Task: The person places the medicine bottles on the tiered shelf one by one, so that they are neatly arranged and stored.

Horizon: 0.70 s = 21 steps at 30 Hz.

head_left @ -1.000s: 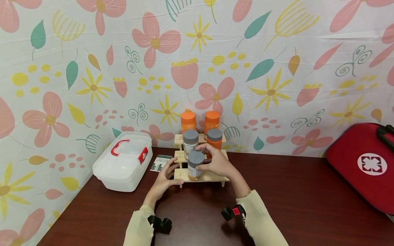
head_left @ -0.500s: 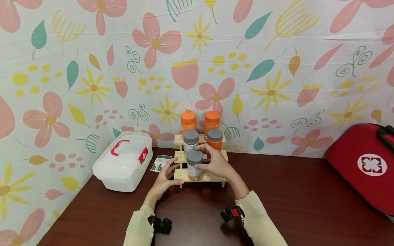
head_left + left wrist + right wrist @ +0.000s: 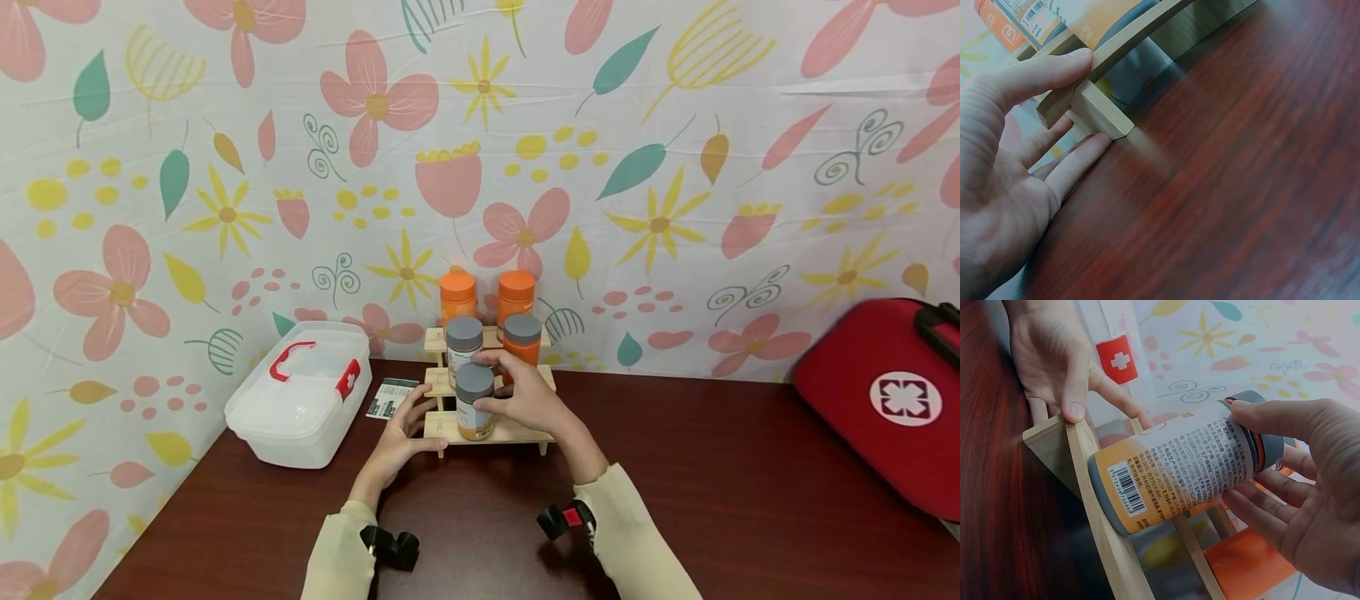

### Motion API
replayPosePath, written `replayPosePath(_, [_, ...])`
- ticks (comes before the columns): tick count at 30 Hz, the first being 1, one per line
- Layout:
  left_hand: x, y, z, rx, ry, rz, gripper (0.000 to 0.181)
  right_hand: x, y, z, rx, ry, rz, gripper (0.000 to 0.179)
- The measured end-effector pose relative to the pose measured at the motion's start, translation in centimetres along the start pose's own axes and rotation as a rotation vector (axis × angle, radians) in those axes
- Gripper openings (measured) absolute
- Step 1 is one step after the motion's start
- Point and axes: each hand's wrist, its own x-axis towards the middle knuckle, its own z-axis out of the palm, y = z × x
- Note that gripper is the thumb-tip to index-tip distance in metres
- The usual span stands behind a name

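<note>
A three-tier wooden rack (image 3: 517,431) stands on the table. My right hand (image 3: 534,400) holds a grey-lidded supplement bottle (image 3: 476,404) with a white and orange label, thumb and fingers around its upper part. In the right wrist view that bottle (image 3: 1172,469) has its base on the lowest tier. My left hand (image 3: 395,442) grips the rack's left end. The left wrist view puts its thumb (image 3: 1060,70) on the lowest tier's edge and other fingers by the leg. Behind are a grey-lidded white bottle (image 3: 464,335), a grey-lidded orange bottle (image 3: 522,335) and two orange-lidded bottles (image 3: 457,292).
A clear plastic box (image 3: 300,400) with a red handle and latch stands left of the rack. Beside it lies a printed card (image 3: 390,398). At the far right is a red first-aid bag (image 3: 862,392). A flower-patterned cloth (image 3: 637,275) hangs behind.
The bottle in my right hand has shifted very slightly left on the lowest tier. My left hand keeps its place on the rack.
</note>
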Motion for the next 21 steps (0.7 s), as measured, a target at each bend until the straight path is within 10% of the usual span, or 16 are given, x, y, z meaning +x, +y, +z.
replayPosePath(21, [0.2,-0.5,0.0,-0.021,-0.007,0.002,0.083,-1.5,-0.8,-4.9,0.016,0.137,-0.024,0.051])
